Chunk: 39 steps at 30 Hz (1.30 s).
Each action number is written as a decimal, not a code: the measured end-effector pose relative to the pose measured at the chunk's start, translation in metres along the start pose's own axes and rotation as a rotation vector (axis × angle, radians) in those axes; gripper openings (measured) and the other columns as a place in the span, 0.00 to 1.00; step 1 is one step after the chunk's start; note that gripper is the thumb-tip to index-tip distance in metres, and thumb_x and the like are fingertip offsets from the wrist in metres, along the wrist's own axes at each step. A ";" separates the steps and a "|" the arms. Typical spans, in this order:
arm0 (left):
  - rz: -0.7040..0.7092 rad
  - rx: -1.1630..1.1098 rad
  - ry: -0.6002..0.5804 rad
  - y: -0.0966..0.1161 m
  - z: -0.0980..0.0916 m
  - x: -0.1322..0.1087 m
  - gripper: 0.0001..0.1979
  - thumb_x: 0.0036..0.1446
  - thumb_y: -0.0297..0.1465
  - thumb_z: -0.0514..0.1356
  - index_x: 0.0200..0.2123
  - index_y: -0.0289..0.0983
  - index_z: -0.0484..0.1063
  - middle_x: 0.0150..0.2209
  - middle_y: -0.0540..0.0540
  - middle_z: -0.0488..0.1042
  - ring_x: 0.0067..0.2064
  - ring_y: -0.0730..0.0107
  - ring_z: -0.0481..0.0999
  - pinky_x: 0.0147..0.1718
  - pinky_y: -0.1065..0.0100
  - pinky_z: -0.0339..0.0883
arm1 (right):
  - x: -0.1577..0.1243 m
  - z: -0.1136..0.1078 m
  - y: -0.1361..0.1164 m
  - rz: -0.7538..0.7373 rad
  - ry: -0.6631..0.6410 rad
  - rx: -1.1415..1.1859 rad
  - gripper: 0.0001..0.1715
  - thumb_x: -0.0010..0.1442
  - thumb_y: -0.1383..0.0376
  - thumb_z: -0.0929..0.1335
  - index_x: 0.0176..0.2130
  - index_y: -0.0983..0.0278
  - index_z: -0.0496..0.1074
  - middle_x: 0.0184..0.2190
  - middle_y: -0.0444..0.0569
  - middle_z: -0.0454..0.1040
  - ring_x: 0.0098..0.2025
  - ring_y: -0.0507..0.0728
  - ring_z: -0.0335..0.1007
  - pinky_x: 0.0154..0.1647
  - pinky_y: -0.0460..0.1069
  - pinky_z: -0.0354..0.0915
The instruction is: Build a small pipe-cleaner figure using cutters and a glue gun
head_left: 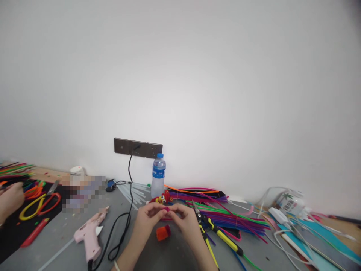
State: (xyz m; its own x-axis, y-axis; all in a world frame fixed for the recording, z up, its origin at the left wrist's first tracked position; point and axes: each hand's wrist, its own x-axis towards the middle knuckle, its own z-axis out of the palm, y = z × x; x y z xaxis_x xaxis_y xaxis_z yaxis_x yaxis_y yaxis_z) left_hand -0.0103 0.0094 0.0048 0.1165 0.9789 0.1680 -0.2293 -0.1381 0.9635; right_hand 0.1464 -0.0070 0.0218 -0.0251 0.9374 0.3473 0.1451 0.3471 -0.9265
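Observation:
My left hand point(148, 217) and my right hand point(182, 216) meet over the grey table, fingertips pinched together on a small magenta pipe cleaner piece point(167, 209). Most of that piece is hidden by the fingers. Just below them lies an orange pipe cleaner bundle point(163, 233) with a dark red end. Behind my hands sits a small red and yellow figure point(163, 198) with eyes. Yellow-handled pliers point(222, 238) rest to the right of my right hand.
A pink glue gun point(89, 234) with a black cord lies at left. A water bottle point(158, 177) stands by the wall socket point(138, 148). Colourful pipe cleaners point(237, 218) spread right, near white cables and a phone point(324, 244). Another person's hand point(10, 199) is near scissors point(42, 207).

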 end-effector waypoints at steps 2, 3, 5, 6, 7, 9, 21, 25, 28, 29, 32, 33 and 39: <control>-0.007 -0.012 -0.018 0.000 0.001 0.000 0.15 0.39 0.38 0.72 0.30 0.35 0.80 0.30 0.42 0.84 0.33 0.59 0.82 0.35 0.65 0.77 | 0.001 0.000 0.002 -0.010 0.023 0.007 0.11 0.50 0.59 0.72 0.28 0.65 0.79 0.26 0.53 0.81 0.30 0.60 0.76 0.32 0.49 0.69; -0.005 -0.007 -0.025 0.000 0.001 -0.001 0.15 0.39 0.37 0.72 0.31 0.35 0.80 0.31 0.42 0.84 0.34 0.59 0.82 0.36 0.65 0.77 | 0.001 -0.001 0.003 -0.015 0.029 0.004 0.11 0.50 0.59 0.72 0.28 0.65 0.79 0.26 0.53 0.81 0.30 0.60 0.76 0.32 0.49 0.70; 0.019 0.018 -0.024 -0.001 0.002 -0.002 0.15 0.41 0.36 0.71 0.33 0.36 0.80 0.32 0.42 0.83 0.35 0.59 0.82 0.35 0.65 0.77 | 0.002 -0.001 0.005 -0.026 0.034 -0.022 0.11 0.51 0.59 0.72 0.28 0.65 0.80 0.26 0.53 0.81 0.30 0.60 0.76 0.32 0.50 0.70; 0.041 0.040 -0.020 -0.001 0.002 -0.002 0.14 0.42 0.35 0.71 0.33 0.36 0.80 0.32 0.42 0.83 0.35 0.59 0.82 0.35 0.65 0.77 | 0.002 -0.001 0.006 -0.034 0.031 -0.042 0.10 0.51 0.60 0.72 0.28 0.65 0.80 0.26 0.53 0.81 0.29 0.60 0.76 0.32 0.50 0.70; 0.071 0.069 -0.016 -0.001 0.002 -0.003 0.12 0.43 0.35 0.70 0.33 0.36 0.80 0.32 0.42 0.83 0.34 0.59 0.82 0.35 0.65 0.77 | 0.002 -0.002 0.006 -0.043 0.028 -0.065 0.10 0.51 0.60 0.71 0.28 0.65 0.80 0.26 0.53 0.81 0.29 0.61 0.76 0.32 0.50 0.70; 0.146 0.150 -0.012 -0.001 0.002 -0.004 0.09 0.47 0.34 0.68 0.32 0.36 0.81 0.33 0.43 0.82 0.35 0.60 0.81 0.35 0.66 0.77 | 0.001 -0.002 0.006 -0.060 0.022 -0.107 0.09 0.51 0.62 0.71 0.28 0.65 0.79 0.26 0.53 0.81 0.30 0.61 0.76 0.33 0.51 0.70; 0.263 0.380 0.006 0.003 -0.002 -0.004 0.07 0.52 0.33 0.63 0.32 0.38 0.80 0.32 0.44 0.82 0.33 0.62 0.81 0.32 0.67 0.77 | -0.002 0.002 0.004 -0.136 0.033 -0.177 0.06 0.53 0.68 0.70 0.30 0.64 0.79 0.28 0.50 0.81 0.32 0.59 0.77 0.36 0.48 0.69; 0.279 0.409 0.040 0.003 -0.002 -0.006 0.06 0.51 0.33 0.64 0.31 0.38 0.81 0.31 0.45 0.82 0.32 0.62 0.81 0.33 0.68 0.76 | -0.002 0.004 0.003 -0.167 0.052 -0.174 0.05 0.53 0.69 0.70 0.30 0.64 0.79 0.28 0.50 0.81 0.32 0.59 0.77 0.35 0.48 0.70; 0.305 0.438 0.055 0.006 -0.002 -0.006 0.06 0.51 0.33 0.64 0.31 0.39 0.81 0.30 0.46 0.83 0.32 0.62 0.81 0.33 0.68 0.76 | -0.001 0.004 0.003 -0.187 0.057 -0.178 0.05 0.53 0.69 0.70 0.30 0.64 0.79 0.27 0.50 0.81 0.31 0.58 0.77 0.34 0.48 0.70; 0.315 0.449 0.056 0.007 -0.002 -0.006 0.06 0.52 0.33 0.64 0.30 0.39 0.81 0.30 0.46 0.83 0.32 0.62 0.81 0.33 0.68 0.76 | -0.001 0.004 0.003 -0.193 0.056 -0.182 0.05 0.53 0.69 0.70 0.30 0.64 0.79 0.27 0.50 0.81 0.31 0.58 0.77 0.34 0.48 0.70; 0.348 0.476 0.058 0.008 -0.002 -0.006 0.05 0.52 0.32 0.64 0.30 0.40 0.81 0.30 0.46 0.83 0.33 0.62 0.81 0.34 0.68 0.76 | -0.002 0.004 0.003 -0.205 0.054 -0.201 0.06 0.53 0.69 0.70 0.30 0.64 0.79 0.27 0.50 0.81 0.31 0.58 0.77 0.34 0.48 0.70; 0.354 0.484 0.054 0.008 -0.002 -0.006 0.05 0.52 0.32 0.64 0.30 0.40 0.81 0.30 0.46 0.83 0.34 0.62 0.81 0.34 0.68 0.76 | -0.002 0.004 0.003 -0.210 0.056 -0.205 0.06 0.53 0.69 0.69 0.30 0.64 0.79 0.27 0.50 0.81 0.31 0.58 0.77 0.34 0.48 0.70; 0.318 0.476 0.058 0.008 0.000 -0.007 0.06 0.53 0.33 0.62 0.31 0.39 0.80 0.31 0.46 0.82 0.34 0.62 0.81 0.34 0.68 0.76 | -0.002 0.004 0.002 -0.219 0.066 -0.215 0.06 0.54 0.67 0.69 0.30 0.63 0.79 0.28 0.50 0.81 0.31 0.58 0.78 0.34 0.49 0.71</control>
State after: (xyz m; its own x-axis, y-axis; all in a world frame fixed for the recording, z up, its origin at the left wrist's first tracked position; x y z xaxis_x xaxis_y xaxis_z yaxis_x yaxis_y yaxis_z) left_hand -0.0127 0.0010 0.0110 0.0567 0.8828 0.4662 0.2172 -0.4667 0.8573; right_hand 0.1423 -0.0083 0.0188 -0.0160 0.8347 0.5505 0.3492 0.5205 -0.7792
